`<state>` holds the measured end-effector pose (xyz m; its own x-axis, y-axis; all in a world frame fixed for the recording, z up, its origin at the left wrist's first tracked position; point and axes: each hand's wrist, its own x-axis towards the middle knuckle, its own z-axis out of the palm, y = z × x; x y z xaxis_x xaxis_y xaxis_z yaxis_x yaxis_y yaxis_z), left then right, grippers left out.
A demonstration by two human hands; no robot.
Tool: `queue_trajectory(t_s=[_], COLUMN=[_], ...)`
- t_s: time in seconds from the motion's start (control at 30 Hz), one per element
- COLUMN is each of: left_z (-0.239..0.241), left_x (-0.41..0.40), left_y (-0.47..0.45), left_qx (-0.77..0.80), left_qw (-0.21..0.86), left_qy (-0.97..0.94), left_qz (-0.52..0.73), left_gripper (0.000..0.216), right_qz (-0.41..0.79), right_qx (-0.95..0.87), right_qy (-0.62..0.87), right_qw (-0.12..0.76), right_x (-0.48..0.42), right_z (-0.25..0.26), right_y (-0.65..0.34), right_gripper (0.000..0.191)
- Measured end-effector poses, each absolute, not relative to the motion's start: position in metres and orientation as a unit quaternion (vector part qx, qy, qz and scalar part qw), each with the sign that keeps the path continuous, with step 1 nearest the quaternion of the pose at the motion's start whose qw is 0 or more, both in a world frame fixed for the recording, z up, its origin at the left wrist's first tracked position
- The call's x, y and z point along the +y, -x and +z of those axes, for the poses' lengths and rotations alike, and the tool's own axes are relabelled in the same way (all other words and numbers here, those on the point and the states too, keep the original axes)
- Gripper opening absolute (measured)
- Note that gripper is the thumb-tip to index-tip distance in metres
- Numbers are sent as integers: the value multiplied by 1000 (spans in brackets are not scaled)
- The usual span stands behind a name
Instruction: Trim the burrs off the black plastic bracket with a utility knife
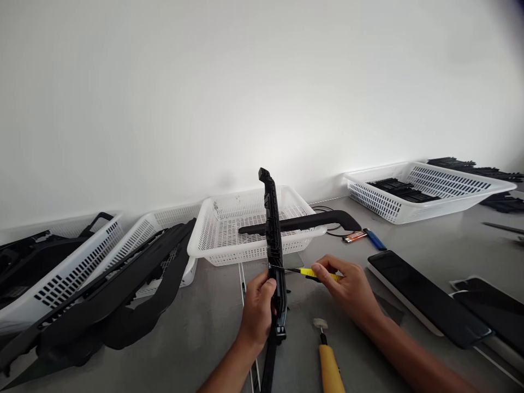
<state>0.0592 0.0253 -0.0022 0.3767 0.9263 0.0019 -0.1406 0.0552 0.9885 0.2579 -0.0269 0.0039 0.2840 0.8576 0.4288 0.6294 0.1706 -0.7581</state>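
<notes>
– Okay, your left hand (257, 305) has its grip closed around the black trim strip (272, 229), which stands upright over the surface (213, 327), in front of the white basket (213, 240).
– And the right?
– Your right hand (352, 289) has its grip pinched on the yellow knife (313, 272), blade tip at the strip's edge. Looks like edge trimming, mid-step.
– Next move?
– Probably a steady draw along that edge. Hold your left thumb clear of the blade line.
</notes>
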Motion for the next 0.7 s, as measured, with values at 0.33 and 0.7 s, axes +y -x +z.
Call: queue_trajectory(t_s=[0.33,0.7], left_z=[-13,-2], left_x=[27,26], left_y=[-55,-59], left_qx=[498,362], left_qw=[589,628], left_qy=[-429,-547], left_qz=[470,418], left_gripper=[30,39], right_qz=[95,89], right_qx=[-559,-585], right_qy=[643,625], right_qw=[514,509], right_x=[-27,-29], right_z=[5,5], right_y=[-263,-259], right_gripper=[50,51])
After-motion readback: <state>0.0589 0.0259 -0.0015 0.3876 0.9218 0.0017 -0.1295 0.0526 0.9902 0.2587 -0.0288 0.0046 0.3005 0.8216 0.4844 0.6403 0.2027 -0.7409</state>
